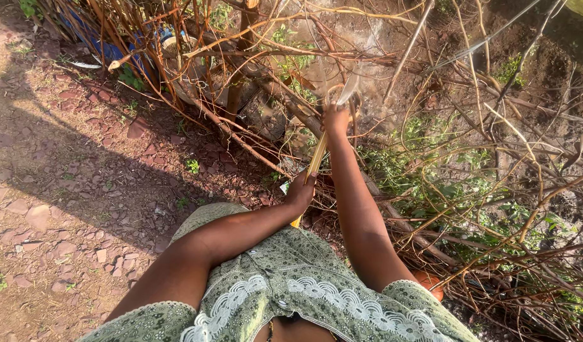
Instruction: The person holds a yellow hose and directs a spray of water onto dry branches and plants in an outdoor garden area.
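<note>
The stick [317, 155], a pale yellowish length of cane, runs slantwise between the two hands, its lower end passing through the left hand [301, 191] and showing again just below it, its upper part reaching toward the right hand [335, 119]. The left hand is clenched around the lower part of the stick. The right hand is higher and farther from the body, closed on something at the upper end, but motion blur there hides what; a pale blurred streak [350, 88] rises just above it, and I cannot tell whether it is a blade or another stem.

Both arms stretch forward from a green patterned dress [291, 278] with pale scalloped trim, which fills the bottom of the view below the hands.

Around and beyond the hands stands a tangle of dry brown branches [241, 126], thin and thick, crossing in every direction. To the right of the right hand, green leafy weeds [431, 164] grow among the twigs. Beyond and to the left of the hands, behind the branches, something blue [111, 49] lies on the ground. To the left of the left hand is bare reddish ground [70, 190] strewn with flat stones, partly in shadow. An orange object [431, 283] shows beside the right elbow, mostly hidden.
</note>
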